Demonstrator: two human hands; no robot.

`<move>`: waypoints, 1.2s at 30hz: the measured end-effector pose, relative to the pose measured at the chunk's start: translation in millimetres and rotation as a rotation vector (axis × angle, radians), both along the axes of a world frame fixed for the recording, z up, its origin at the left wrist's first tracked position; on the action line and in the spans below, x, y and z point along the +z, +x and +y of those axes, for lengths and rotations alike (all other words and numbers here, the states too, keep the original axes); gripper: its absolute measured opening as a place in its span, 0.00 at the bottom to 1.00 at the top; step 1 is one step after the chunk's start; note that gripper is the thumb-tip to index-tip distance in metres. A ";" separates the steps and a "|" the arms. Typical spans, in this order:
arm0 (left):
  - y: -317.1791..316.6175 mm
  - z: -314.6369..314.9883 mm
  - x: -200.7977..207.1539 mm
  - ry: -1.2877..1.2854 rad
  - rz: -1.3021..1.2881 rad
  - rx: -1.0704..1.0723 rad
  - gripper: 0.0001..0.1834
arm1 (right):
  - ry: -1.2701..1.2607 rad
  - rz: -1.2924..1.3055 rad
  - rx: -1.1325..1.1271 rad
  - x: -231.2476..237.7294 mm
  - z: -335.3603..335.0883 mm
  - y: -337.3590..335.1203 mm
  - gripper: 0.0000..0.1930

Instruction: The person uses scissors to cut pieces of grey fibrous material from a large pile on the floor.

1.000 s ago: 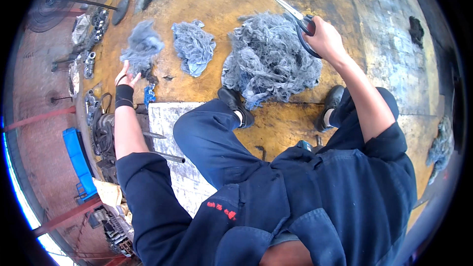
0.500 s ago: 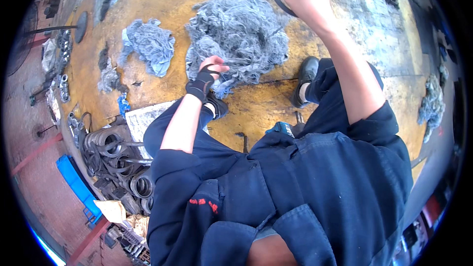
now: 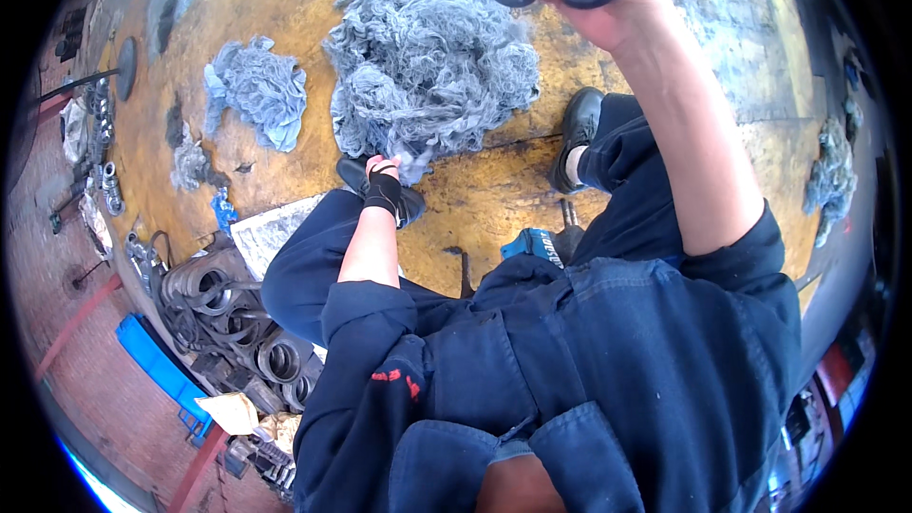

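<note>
The right hand (image 3: 608, 19), bare and raised at the top edge of the view, has its fingers curled through the 2 loops of a pair of scissors with black ring-shaped handles (image 3: 591, 2); the blades lie beyond the edge of the view. The left hand (image 3: 384, 174), wearing a black fabric wrist wrap (image 3: 384, 195), is low at the near edge of a large, loose, grey-blue pile of frayed fibrous cloth (image 3: 432, 62). Its fingers are bent beside a pale grey wisp (image 3: 415, 163) at that edge; I cannot tell whether they pinch it.

The pile rests on a worn yellow-brown floor surface (image 3: 494, 199), in front of the person's 2 black shoes (image 3: 581, 123). To its left, apart from it, lies a smaller heap of crumpled blue-grey cloth (image 3: 256, 93). Nearer and further left are a small grey fluffy tuft (image 3: 190, 166) and a crumpled bright blue scrap (image 3: 224, 212).

Between the person's legs, clad in dark blue trousers (image 3: 313, 271), sits a teal-blue and dark object (image 3: 534, 245), partly hidden by the jacket. A scuffed white flat sheet (image 3: 271, 236) lies by the left leg, next to a jumble of dark metal rings and parts (image 3: 280, 359). Beyond that is a long bright blue object (image 3: 161, 370). At the far right hangs or lies a ragged grey bundle (image 3: 832, 180).
</note>
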State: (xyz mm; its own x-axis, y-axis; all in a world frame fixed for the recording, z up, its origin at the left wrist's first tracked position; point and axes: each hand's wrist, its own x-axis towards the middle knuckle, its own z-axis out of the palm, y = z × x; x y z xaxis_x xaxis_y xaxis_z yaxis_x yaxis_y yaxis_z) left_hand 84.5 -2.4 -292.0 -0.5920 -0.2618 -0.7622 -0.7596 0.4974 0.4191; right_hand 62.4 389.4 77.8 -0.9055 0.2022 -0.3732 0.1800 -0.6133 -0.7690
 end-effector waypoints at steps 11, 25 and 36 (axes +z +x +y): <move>-17.2 17.7 143.1 0.455 0.118 0.083 0.10 | 0.371 -0.024 0.444 -4.1 -24.5 19.7 0.10; -64.5 89.3 474.5 0.977 0.743 -0.346 0.15 | 0.920 0.122 0.356 -33.3 -61.3 28.7 0.23; -41.6 130.4 592.7 1.066 0.833 -0.741 0.18 | 0.953 0.241 0.490 -34.3 -87.1 5.8 0.21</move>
